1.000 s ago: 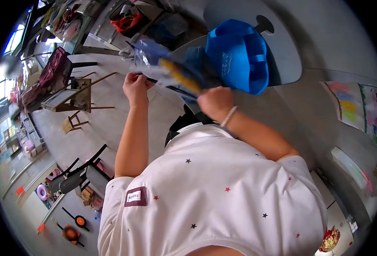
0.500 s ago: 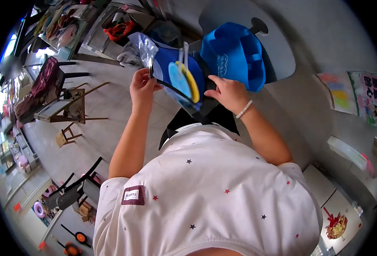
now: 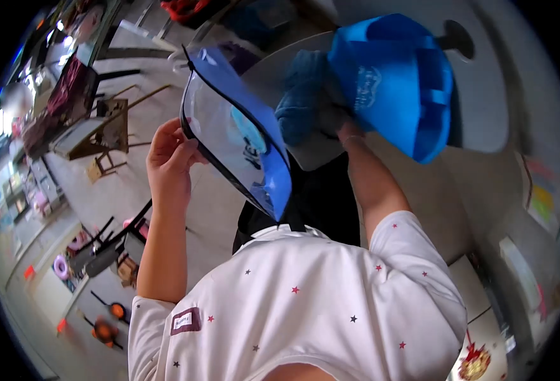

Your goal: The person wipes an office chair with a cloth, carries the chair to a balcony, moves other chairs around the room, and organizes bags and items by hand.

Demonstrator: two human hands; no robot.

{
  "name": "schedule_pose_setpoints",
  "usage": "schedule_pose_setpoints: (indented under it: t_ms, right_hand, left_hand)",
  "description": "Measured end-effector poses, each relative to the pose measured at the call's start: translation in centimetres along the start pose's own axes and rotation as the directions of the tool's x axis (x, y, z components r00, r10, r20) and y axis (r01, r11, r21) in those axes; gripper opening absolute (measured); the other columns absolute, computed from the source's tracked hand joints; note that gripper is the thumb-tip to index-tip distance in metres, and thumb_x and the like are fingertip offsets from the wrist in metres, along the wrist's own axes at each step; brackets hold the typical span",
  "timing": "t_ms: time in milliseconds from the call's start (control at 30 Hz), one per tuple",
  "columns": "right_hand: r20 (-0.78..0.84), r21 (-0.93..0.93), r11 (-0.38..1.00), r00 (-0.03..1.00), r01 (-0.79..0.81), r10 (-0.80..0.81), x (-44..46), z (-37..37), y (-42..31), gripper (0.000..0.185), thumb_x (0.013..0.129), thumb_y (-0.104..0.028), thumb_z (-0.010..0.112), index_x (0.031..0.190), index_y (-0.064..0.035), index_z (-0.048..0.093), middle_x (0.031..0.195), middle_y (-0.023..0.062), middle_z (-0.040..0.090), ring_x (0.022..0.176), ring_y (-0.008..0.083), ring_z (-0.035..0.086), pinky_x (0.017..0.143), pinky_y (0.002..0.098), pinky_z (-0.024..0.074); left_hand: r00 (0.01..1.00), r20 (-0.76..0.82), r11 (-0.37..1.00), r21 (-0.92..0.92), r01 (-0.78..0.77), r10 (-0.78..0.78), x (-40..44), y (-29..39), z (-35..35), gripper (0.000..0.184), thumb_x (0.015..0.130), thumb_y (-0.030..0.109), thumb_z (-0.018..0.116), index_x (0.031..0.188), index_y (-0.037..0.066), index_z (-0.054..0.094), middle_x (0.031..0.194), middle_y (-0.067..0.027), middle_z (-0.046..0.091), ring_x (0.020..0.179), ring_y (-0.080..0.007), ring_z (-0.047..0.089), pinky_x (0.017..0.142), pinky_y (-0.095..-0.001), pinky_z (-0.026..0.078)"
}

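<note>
My left hand (image 3: 173,159) pinches the black zip edge of a clear and blue zip pouch (image 3: 223,127), whose mouth gapes toward me. Through its clear side a light-blue oval piece (image 3: 248,130) shows, with dark lettering beside it. My right hand (image 3: 343,124) reaches to the far side of the pouch, at a bundle of grey-blue cloth (image 3: 302,95). Shadow and blur hide its fingers, so I cannot tell whether it grips the cloth. Just right of that hand stands a bright blue tote bag (image 3: 394,82) with white print.
Beneath the tote is a grey seat or tabletop (image 3: 483,95) with a dark knob. On the left are a wooden folding stand (image 3: 96,136), a small stool (image 3: 102,166) and a dark chair with maroon cloth (image 3: 69,95). A red item (image 3: 184,7) lies at the top.
The pouch has opened wide and moved left with my left hand. My right hand has gone from beside the pouch to the grey-blue cloth. The yellow and light-blue long-handled pieces no longer stick out.
</note>
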State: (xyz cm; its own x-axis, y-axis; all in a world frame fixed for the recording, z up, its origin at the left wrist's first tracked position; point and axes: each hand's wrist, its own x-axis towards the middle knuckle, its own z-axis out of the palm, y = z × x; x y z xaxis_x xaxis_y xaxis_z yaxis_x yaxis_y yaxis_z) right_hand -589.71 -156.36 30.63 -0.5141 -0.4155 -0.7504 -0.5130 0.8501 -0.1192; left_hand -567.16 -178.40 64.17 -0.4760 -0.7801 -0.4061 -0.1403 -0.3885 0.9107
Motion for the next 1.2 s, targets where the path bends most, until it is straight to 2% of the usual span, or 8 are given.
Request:
schedule_pose_setpoints:
  t_ms: [233, 333, 633, 733, 933, 1033, 1100, 1200]
  right_hand:
    - [0.039, -0.224, 0.956, 0.982, 0.191, -0.187, 0.9, 4.2, -1.3, 0.053, 0.08, -0.037, 0.059, 0.12, -0.0043, 0.048, 0.123, 0.0178, 0.048, 0.104, 0.0334, 0.053, 0.085, 0.0415, 0.0446]
    - [-0.158, 0.052, 0.982, 0.973, 0.18, -0.17, 2.9, 11.1, 1.5, 0.041, 0.081, -0.033, 0.059, 0.109, -0.004, 0.055, 0.113, 0.0182, 0.055, 0.096, 0.0332, 0.056, 0.078, 0.0429, 0.0463]
    - [-0.486, 0.422, 0.763, 0.833, 0.489, -0.266, -19.8, -12.8, -1.1, 0.014, 0.073, -0.007, 0.062, 0.083, 0.002, 0.058, 0.08, 0.0134, 0.061, 0.071, 0.0293, 0.06, 0.067, 0.0348, 0.0501]
    - [-0.7, 0.386, 0.475, 0.586, 0.791, -0.408, -25.5, -18.6, -1.5, 0.012, 0.073, -0.004, 0.062, 0.081, 0.0027, 0.057, 0.077, 0.0107, 0.06, 0.063, 0.021, 0.06, 0.058, 0.0276, 0.0505]
    - [-0.561, 0.399, 0.255, 0.455, 0.881, -0.692, -29.6, -23.0, -5.0, 0.015, 0.078, 0.0, 0.059, 0.092, 0.004, 0.057, 0.093, 0.0108, 0.059, 0.071, 0.0136, 0.061, 0.06, 0.0218, 0.0504]
    - [-0.633, 0.253, 0.297, 0.39, 0.921, -0.669, -28.6, -23.9, -6.0, 0.026, 0.079, -0.008, 0.064, 0.102, 0.001, 0.057, 0.102, 0.012, 0.059, 0.079, 0.0159, 0.061, 0.06, 0.0216, 0.0496]
    - [-0.694, 0.135, 0.588, 0.5, 0.798, -0.518, -25.8, -24.7, -4.3, 0.048, 0.078, -0.027, 0.066, 0.114, 0.0009, 0.051, 0.111, 0.0148, 0.056, 0.099, 0.026, 0.056, 0.077, 0.0328, 0.0477]
    - [-0.856, -0.216, 0.936, 0.408, 0.278, -0.319, -17.5, -23.8, 0.2, 0.075, 0.073, -0.04, 0.068, 0.129, -0.0003, 0.037, 0.119, 0.0188, 0.052, 0.114, 0.0315, 0.047, 0.089, 0.0423, 0.0433]
  left_hand:
    - [0.992, -0.121, 1.0, -0.022, -0.021, 0.018, -0.2, -1.2, 2.6, 0.034, 0.076, -0.007, 0.052, 0.11, -0.002, 0.053, 0.085, -0.0066, 0.058, 0.067, -0.0135, 0.058, 0.059, -0.0259, 0.052]
    - [0.989, -0.149, 0.999, -0.041, 0.007, -0.013, 0.1, -1.6, 3.5, 0.034, 0.076, -0.005, 0.053, 0.109, -0.002, 0.053, 0.085, -0.0066, 0.059, 0.066, -0.0136, 0.058, 0.061, -0.0266, 0.052]
    - [0.986, -0.16, 0.994, -0.107, 0.03, -0.047, 0.2, -1.0, 4.9, 0.032, 0.075, -0.005, 0.052, 0.107, -0.001, 0.053, 0.077, -0.003, 0.055, 0.062, -0.0109, 0.055, 0.058, -0.0251, 0.05]
    - [0.978, -0.194, 0.995, -0.076, 0.057, -0.071, 0.8, -2.1, 4.9, 0.033, 0.074, -0.004, 0.053, 0.107, -0.001, 0.053, 0.076, -0.0024, 0.052, 0.061, -0.0109, 0.054, 0.056, -0.0247, 0.05]
    - [0.983, -0.165, 0.996, -0.062, 0.067, -0.076, 1.3, -1.7, 5.9, 0.036, 0.073, -0.003, 0.054, 0.109, 0.0, 0.053, 0.077, -0.003, 0.054, 0.062, -0.0116, 0.056, 0.055, -0.025, 0.052]
    - [0.986, -0.16, 0.998, -0.04, 0.041, -0.047, 1.3, -1.3, 6.1, 0.036, 0.073, -0.003, 0.054, 0.109, 0.0, 0.053, 0.077, -0.0032, 0.056, 0.061, -0.0117, 0.057, 0.057, -0.0253, 0.052]
    - [0.984, -0.173, 0.998, -0.051, 0.024, -0.033, 1.0, -1.5, 5.9, 0.035, 0.074, -0.003, 0.054, 0.108, -0.001, 0.053, 0.077, -0.0031, 0.056, 0.061, -0.0112, 0.057, 0.056, -0.0254, 0.052]
    - [0.983, -0.184, 0.998, -0.065, 0.011, -0.023, -0.1, -1.0, 5.4, 0.034, 0.074, -0.003, 0.054, 0.108, -0.001, 0.053, 0.078, -0.003, 0.056, 0.061, -0.0108, 0.057, 0.057, -0.0252, 0.052]
